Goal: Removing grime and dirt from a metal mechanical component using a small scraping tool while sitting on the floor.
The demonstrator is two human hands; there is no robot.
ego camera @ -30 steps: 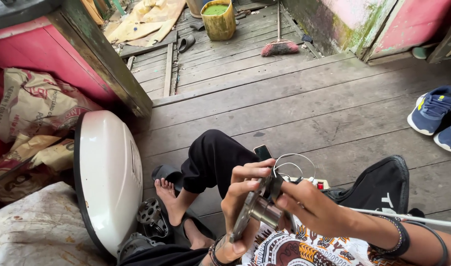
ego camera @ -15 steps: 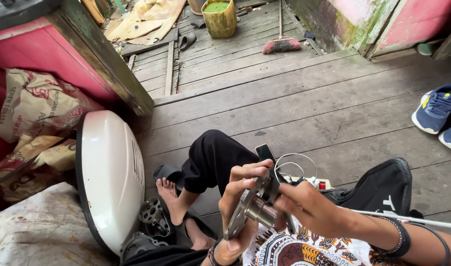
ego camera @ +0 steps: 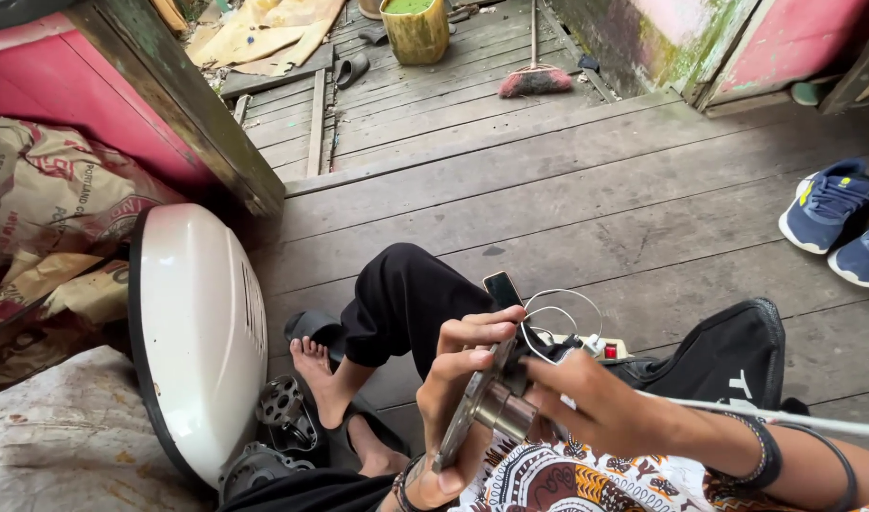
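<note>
I sit on a wooden plank floor with bare feet. My left hand (ego camera: pixel 453 398) grips a round metal part (ego camera: pixel 487 403), a flat flange with a short brass-coloured cylinder on it, held over my lap. My right hand (ego camera: pixel 596 403) has its fingers closed on the far side of the same part. A dark phone (ego camera: pixel 502 289) and white cable (ego camera: pixel 558 313) lie just beyond my hands, near a small power strip (ego camera: pixel 600 349).
A white rounded cover (ego camera: pixel 202 332) stands at my left, with dark metal parts (ego camera: pixel 281 403) at its foot. A black bag (ego camera: pixel 729 360) lies right of my lap. Blue shoes (ego camera: pixel 838 218) sit far right. Sacks (ego camera: pixel 46 237), a yellow bucket (ego camera: pixel 416 33) and a broom (ego camera: pixel 534 76) lie farther off.
The view has shifted slightly. My hands stay on the metal part and have turned it a little; nothing was let go.
</note>
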